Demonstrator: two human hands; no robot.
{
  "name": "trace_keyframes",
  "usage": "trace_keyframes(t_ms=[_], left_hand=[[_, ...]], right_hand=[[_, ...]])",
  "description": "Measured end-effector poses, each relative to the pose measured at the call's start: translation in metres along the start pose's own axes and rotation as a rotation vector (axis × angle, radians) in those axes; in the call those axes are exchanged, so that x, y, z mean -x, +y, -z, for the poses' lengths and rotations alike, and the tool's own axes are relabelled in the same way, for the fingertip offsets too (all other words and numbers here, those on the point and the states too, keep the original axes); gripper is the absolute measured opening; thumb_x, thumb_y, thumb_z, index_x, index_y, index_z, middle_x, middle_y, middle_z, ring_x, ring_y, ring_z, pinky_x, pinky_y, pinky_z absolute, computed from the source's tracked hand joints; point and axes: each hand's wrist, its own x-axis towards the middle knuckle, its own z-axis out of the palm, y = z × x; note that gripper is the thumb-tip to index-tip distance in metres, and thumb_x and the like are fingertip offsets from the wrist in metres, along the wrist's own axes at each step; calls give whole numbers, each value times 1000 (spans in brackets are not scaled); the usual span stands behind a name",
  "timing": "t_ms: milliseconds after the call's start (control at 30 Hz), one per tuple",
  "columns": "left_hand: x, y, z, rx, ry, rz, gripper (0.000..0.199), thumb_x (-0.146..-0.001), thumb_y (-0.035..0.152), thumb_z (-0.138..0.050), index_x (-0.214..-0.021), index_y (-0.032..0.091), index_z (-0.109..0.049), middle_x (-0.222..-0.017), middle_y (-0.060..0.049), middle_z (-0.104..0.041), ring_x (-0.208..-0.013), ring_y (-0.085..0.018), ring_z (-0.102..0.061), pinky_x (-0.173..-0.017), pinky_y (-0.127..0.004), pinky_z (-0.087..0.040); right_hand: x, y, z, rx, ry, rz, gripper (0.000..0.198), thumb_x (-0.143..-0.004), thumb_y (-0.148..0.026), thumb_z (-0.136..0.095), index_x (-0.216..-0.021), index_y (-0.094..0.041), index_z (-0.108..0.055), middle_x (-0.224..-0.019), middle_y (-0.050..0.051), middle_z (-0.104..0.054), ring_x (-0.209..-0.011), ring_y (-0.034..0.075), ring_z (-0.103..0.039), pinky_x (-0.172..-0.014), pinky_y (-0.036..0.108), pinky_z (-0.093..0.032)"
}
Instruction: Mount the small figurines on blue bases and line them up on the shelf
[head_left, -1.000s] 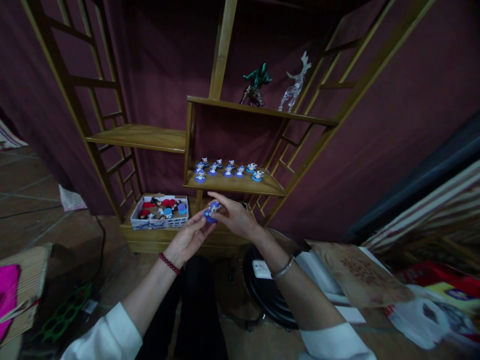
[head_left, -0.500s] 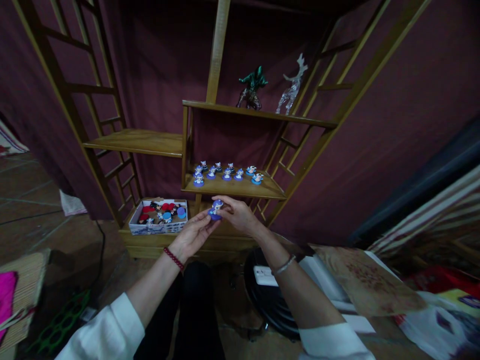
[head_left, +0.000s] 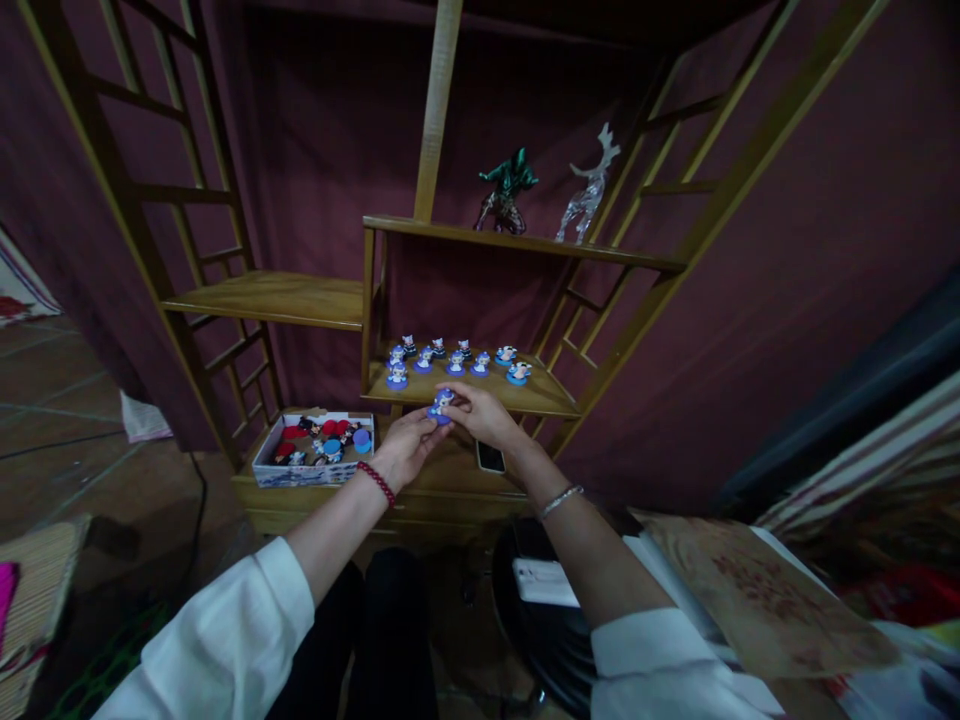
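Observation:
A small purple-and-white figurine (head_left: pixel 441 405) on a purple base is pinched between both hands, just in front of the middle shelf (head_left: pixel 450 396). My left hand (head_left: pixel 411 440) grips its base from the left, fingers closed. From the right, my right hand (head_left: pixel 480 412) holds its upper side between thumb and fingers. Behind it on the shelf stand several purple figurines (head_left: pixel 456 363), a back row of dark-based figurines (head_left: pixel 438 348), and two blue-based figurines (head_left: pixel 518 373) at the right.
An open box (head_left: pixel 311 465) of mixed figurines sits on the lower ledge at left. A phone (head_left: pixel 491 458) lies under my right hand. Above stand a green figure (head_left: pixel 510 190) and a clear deer (head_left: pixel 589 190). A black stool (head_left: pixel 525 620) with a white object is below right.
Both hands have moved slightly up and forward with the figurine, closer to the shelf. The phone on the ledge has come into sight. The view has tilted a little.

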Motion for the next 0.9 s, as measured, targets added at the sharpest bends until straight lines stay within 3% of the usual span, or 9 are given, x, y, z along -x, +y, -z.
trace_keyframes(t_ms=[100, 300, 500, 733, 900], left_hand=[[-10, 5, -4, -12, 74, -6, 22, -72, -7, -46, -69, 8, -61, -71, -6, -63, -67, -10, -60, -80, -26, -49], [-30, 13, -13, 28, 103, -44, 26, -70, -10, -43, -63, 10, -58, -69, -4, -62, -70, -9, -59, -82, -25, -49], [-46, 19, -16, 25, 153, -42, 29, -69, -12, -39, -66, 11, -57, -68, -3, -61, -73, -8, -59, -81, -25, -49], [-53, 26, -8, 58, 135, 42, 31, -63, -14, -38, -70, 10, -57, -72, -5, -62, -76, -11, -60, -79, -23, -50], [-56, 31, -2, 15, 100, 119, 28, -64, -10, -41, -78, 8, -56, -76, -9, -63, -81, -17, -62, -78, -30, -51]], right_hand=[[-11, 5, 2, -8, 1, 0, 37, -71, -18, -55, -108, -19, -55, -77, -1, -59, -59, 8, -55, -59, 21, -48], [-35, 20, 6, 13, 28, 44, 39, -72, -20, -54, -111, -20, -55, -81, 0, -60, -66, 10, -55, -63, 23, -47], [-52, 30, 5, 25, 57, 63, 39, -72, -20, -54, -111, -19, -55, -78, 0, -59, -67, 10, -55, -66, 24, -47], [-63, 44, 0, 18, 64, 47, 37, -70, -20, -56, -107, -19, -57, -74, -2, -57, -67, 10, -53, -67, 24, -46], [-69, 50, 0, -7, 83, 23, 38, -69, -21, -57, -107, -18, -57, -73, -2, -56, -68, 10, -54, -68, 24, -46]])
